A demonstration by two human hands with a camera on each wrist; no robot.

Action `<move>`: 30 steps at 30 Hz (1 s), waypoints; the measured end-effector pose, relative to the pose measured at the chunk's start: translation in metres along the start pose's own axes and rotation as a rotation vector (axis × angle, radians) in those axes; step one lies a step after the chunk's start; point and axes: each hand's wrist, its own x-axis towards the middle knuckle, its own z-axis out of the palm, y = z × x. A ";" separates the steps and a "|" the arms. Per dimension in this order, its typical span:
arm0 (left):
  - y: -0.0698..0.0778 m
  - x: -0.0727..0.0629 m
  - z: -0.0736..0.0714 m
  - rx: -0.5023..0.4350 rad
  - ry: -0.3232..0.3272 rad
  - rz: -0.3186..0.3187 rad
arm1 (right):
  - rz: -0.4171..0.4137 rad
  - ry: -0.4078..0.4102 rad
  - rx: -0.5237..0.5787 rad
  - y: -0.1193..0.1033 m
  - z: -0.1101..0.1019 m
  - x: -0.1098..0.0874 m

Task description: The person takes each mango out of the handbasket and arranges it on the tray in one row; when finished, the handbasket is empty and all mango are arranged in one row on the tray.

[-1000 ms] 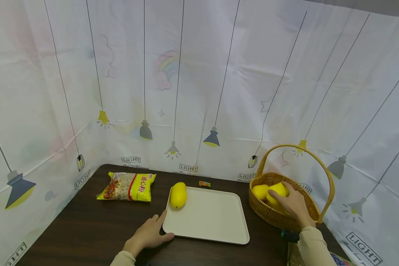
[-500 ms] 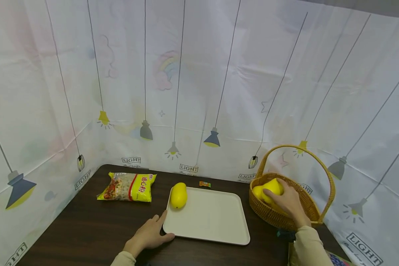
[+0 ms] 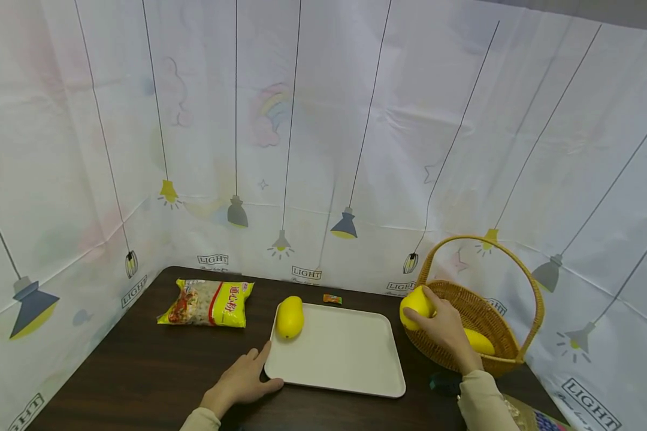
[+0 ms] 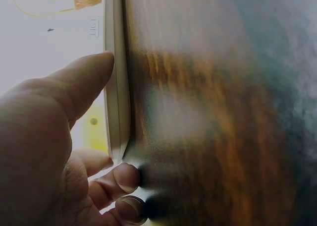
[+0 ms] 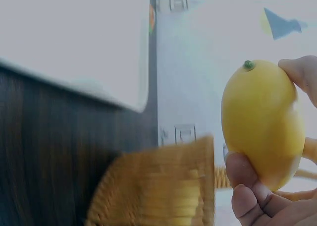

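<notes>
White curtain with printed lamps behind one dark wooden table. One wicker basket, to your right. One pale tray, centre. One food bag, far left. Your two hands: left hand spread, touching tray's near-left corner; right hand grasping one yellow fruit by basket's left rim. Two other fruits visible: one on tray's far-left corner, one inside basket. One tiny packet beyond tray.

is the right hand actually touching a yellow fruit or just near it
Touching. The right wrist view shows the right hand gripping the yellow fruit, fingertips against its sides.
</notes>
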 end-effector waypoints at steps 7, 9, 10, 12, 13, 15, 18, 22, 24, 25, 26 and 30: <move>0.000 -0.002 -0.002 0.002 0.004 -0.004 | -0.030 -0.057 0.058 -0.024 0.037 -0.002; 0.000 -0.002 -0.003 0.003 0.004 -0.004 | -0.036 -0.067 0.060 -0.030 0.048 -0.002; 0.001 -0.002 -0.003 0.003 0.003 -0.003 | -0.039 -0.072 0.065 -0.033 0.053 -0.003; 0.001 -0.003 -0.003 0.004 0.003 0.000 | -0.046 -0.074 0.068 -0.039 0.061 -0.003; 0.001 -0.002 -0.003 0.004 0.002 0.001 | -0.047 -0.074 0.071 -0.042 0.065 -0.003; 0.001 -0.002 -0.003 0.003 0.000 0.004 | -0.051 -0.079 0.088 -0.047 0.072 -0.004; 0.001 -0.002 -0.003 0.000 0.000 0.005 | -0.053 -0.098 0.105 -0.055 0.084 -0.004; 0.002 -0.003 -0.003 -0.001 0.002 0.004 | -0.064 -0.131 0.120 -0.063 0.100 -0.003; 0.003 -0.003 -0.003 0.002 0.004 0.003 | -0.082 -0.151 0.125 -0.068 0.107 -0.002; 0.004 -0.004 -0.004 0.003 0.005 0.003 | -0.089 -0.161 0.125 -0.070 0.110 -0.002; 0.004 -0.004 -0.004 0.001 0.005 0.002 | -0.097 -0.174 0.128 -0.072 0.113 -0.002; 0.005 -0.004 -0.004 0.002 0.010 0.006 | -0.104 -0.216 0.153 -0.081 0.123 0.000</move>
